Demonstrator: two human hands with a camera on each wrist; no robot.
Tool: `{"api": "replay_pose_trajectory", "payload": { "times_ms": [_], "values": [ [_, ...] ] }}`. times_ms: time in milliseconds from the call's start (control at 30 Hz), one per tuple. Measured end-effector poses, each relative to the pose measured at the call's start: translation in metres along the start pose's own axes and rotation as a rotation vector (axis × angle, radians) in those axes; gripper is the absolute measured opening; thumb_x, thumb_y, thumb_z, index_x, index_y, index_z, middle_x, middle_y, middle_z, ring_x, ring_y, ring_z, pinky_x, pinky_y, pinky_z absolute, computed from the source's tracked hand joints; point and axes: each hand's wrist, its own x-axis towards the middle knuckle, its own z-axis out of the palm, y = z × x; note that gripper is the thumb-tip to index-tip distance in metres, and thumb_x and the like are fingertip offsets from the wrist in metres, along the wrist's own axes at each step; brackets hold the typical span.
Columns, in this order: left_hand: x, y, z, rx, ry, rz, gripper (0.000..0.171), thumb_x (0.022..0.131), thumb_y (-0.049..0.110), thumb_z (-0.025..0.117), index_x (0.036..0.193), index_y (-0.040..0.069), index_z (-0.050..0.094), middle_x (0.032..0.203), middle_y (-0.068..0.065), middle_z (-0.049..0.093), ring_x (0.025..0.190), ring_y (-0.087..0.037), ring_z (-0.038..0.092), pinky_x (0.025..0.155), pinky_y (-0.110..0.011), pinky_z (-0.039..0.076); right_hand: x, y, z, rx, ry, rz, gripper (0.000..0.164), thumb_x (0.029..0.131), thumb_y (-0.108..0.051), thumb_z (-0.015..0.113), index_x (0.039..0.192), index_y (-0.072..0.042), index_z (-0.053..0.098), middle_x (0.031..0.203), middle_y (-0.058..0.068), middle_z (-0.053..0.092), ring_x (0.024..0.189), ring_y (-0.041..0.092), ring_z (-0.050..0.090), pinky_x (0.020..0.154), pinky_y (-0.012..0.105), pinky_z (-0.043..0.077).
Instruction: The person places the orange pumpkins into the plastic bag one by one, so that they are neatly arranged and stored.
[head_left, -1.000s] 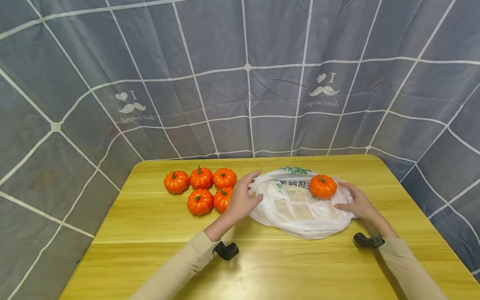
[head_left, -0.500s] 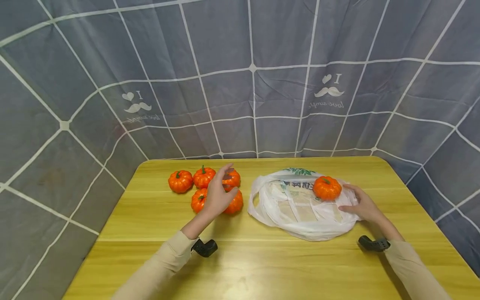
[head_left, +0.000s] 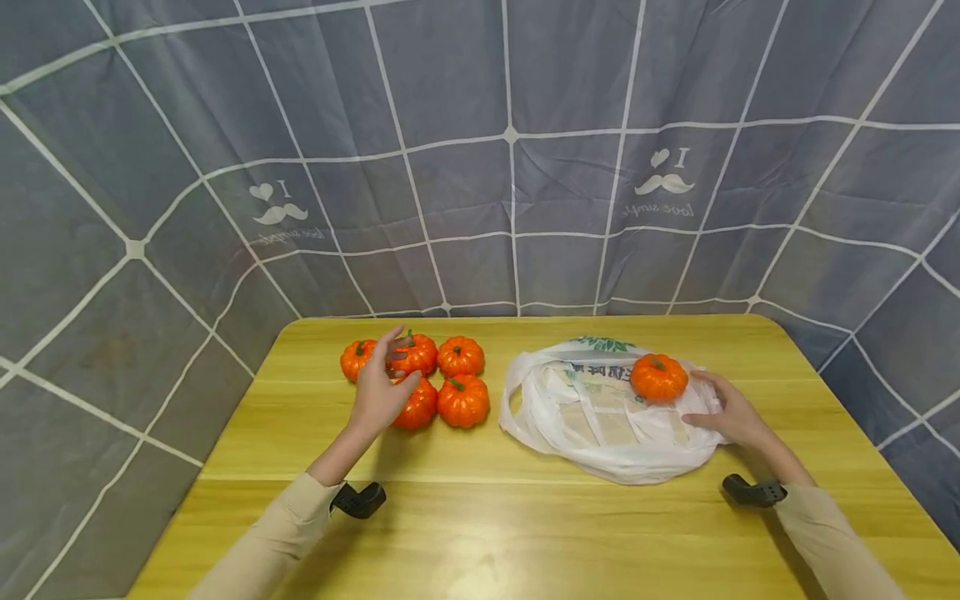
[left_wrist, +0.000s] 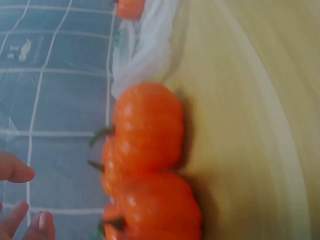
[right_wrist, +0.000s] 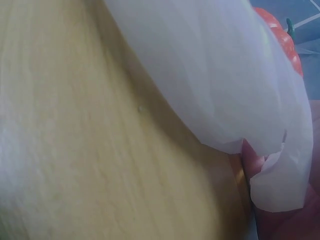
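Head view: the left hand is over the left end of a group of 5 orange pumpkins on the wooden surface. Its fingers are spread, thumb well away from the others, and they hold nothing. They cover parts of the back-middle pumpkin and the front-left pumpkin; contact with either is not clear. The back-left pumpkin, back-right pumpkin and front-right pumpkin make up the rest.

To the right lies a white plastic bag, flattened and creased, with green print and a handle loop at its left end. A 6th pumpkin sits at the bag's right part, on top or just within its mouth; I cannot tell which. The right hand is at the bag's right edge, thumb and fingers apart, a flap of plastic draped over part of it in the right wrist view. I cannot tell whether it pinches the film.

The pumpkins look glossy and firm, probably light and a little slippery, liable to roll if nudged. A grip round the ribbed sides, thumb opposite fingers, seems surer than the thin green stem. The bag looks limp and easily torn; its edge would be the place to hold.
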Motion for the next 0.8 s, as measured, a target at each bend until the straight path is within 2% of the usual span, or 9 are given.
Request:
{"api": "replay_pose_trajectory", "payload": {
  "times_ms": [200, 300, 467, 600, 800],
  "values": [
    [-0.003, -0.02, -0.02, 0.019, 0.015, -0.03, 0.077, 0.082, -0.005, 0.067, 0.148, 0.007, 0.028, 0.141, -0.019, 0.048, 0.12, -0.04, 0.051, 0.093, -0.056, 0.047, -0.002, -0.002, -0.002, 0.003, -0.005, 0.005, 0.085, 0.078, -0.014, 0.077, 0.144, 0.009, 0.028, 0.146, 0.04, 0.023, 0.132, 0.06, 0.02, 0.103, 0.073, 0.02],
    [-0.003, -0.033, -0.031, 0.058, 0.03, 0.003, 0.075, 0.081, -0.003, 0.068, 0.146, 0.003, 0.031, 0.137, -0.023, 0.049, 0.12, -0.04, 0.049, 0.095, -0.056, 0.045, -0.003, -0.003, -0.001, 0.008, -0.008, 0.008, 0.085, 0.078, -0.013, 0.077, 0.143, 0.009, 0.028, 0.146, 0.04, 0.022, 0.133, 0.06, 0.019, 0.103, 0.073, 0.019],
    [0.001, -0.053, -0.049, 0.149, 0.084, 0.059, 0.075, 0.081, 0.002, 0.072, 0.144, -0.001, 0.032, 0.135, -0.024, 0.051, 0.119, -0.04, 0.048, 0.091, -0.054, 0.042, -0.002, -0.003, -0.001, 0.007, -0.007, -0.008, 0.084, 0.079, -0.013, 0.077, 0.143, 0.009, 0.028, 0.146, 0.041, 0.024, 0.132, 0.06, 0.021, 0.102, 0.073, 0.02],
    [0.005, -0.065, -0.061, 0.194, 0.107, 0.033, 0.077, 0.081, 0.007, 0.073, 0.145, 0.0, 0.031, 0.137, -0.022, 0.05, 0.121, -0.037, 0.046, 0.089, -0.051, 0.041, -0.002, -0.001, 0.001, 0.007, 0.0, -0.014, 0.083, 0.078, -0.012, 0.077, 0.142, 0.009, 0.029, 0.145, 0.041, 0.025, 0.131, 0.06, 0.021, 0.102, 0.074, 0.02],
    [0.01, -0.081, -0.07, 0.193, 0.086, -0.031, 0.08, 0.081, 0.012, 0.075, 0.146, 0.0, 0.029, 0.14, -0.024, 0.046, 0.124, -0.04, 0.041, 0.094, -0.051, 0.039, 0.0, 0.0, 0.001, -0.001, -0.004, 0.012, 0.084, 0.079, -0.014, 0.077, 0.144, 0.008, 0.028, 0.146, 0.04, 0.024, 0.132, 0.06, 0.02, 0.103, 0.074, 0.018]
  ]
}}
